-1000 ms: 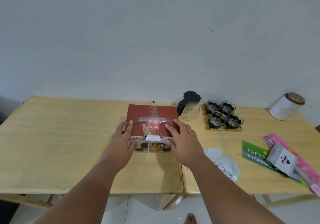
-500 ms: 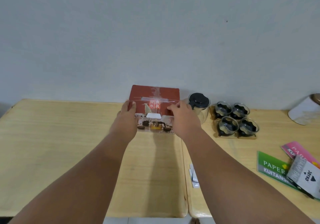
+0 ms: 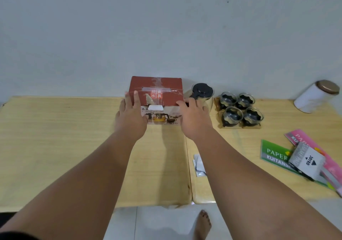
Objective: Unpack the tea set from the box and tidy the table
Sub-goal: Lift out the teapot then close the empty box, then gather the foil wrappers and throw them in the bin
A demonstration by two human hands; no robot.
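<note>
Red tea set box (image 3: pixel 156 99) sits closed at the far edge of the wooden surface (image 3: pixel 55 137), right up by the pale wall (image 3: pixel 166 26), clear tape across its top and a small white tab at the front lip. Both arms are stretched out to it. Left hand (image 3: pixel 130 117) is flat against the box's left end, fingers spread and pointing up over the top corner. Right hand (image 3: pixel 194 118) is on the right end, fingers curled around the corner — so the grip is the box pressed between two palms, neither hand closed into a fist.

Just beside the box on the right, a glass teapot (image 3: pixel 202 96) with a black lid, partly hidden behind the right hand. Next along, four glass cups (image 3: pixel 240 110) with dark inserts, packed two by two on a small tray. Further right, a white canister (image 3: pixel 314 96) with a brown lid, tilted. Nearer the front edge, a green paper pad (image 3: pixel 273 155), a pink pad (image 3: pixel 303 137) and a grey-white packet (image 3: pixel 307 161) overlapping. A crumpled white wrapper (image 3: pixel 199 165) lies by the seam between the two tabletops. Down below, a bare foot (image 3: pixel 203 225) on the tiled floor.
</note>
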